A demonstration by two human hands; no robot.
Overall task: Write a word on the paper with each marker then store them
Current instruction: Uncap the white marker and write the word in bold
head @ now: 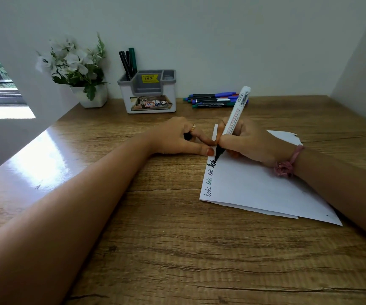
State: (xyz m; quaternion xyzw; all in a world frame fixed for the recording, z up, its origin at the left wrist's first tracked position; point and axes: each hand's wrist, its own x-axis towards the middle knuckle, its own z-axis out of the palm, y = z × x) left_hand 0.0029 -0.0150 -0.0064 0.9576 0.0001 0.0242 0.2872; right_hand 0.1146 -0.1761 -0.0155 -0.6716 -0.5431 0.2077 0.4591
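Both hands are busy on the desk [160, 249], close together at the left edge of the paper [254, 190]. Left hand [177, 137] lies beside that edge; its thumb and one finger reach to the paper, and the other fingers are curled around a small black thing [187, 136], probably the cap, though I cannot tell for sure. Right hand [247, 143] rests on the sheet and grips a thick white marker [235, 113], whose black tip touches the paper just beside the left thumb.

Along the edge below the tip, three thin words [209, 181] are already finished, and a fourth word [213, 164], in bold black, is only partly written. So I judge the task is less than half done.

Far beyond the left hand stands a holder [148, 93] with some markers [129, 62] already stored in it. Beyond the right hand a group of loose markers [213, 99] lies on the desk; these seem to wait for their turn, and the white one must also be capped and stored.
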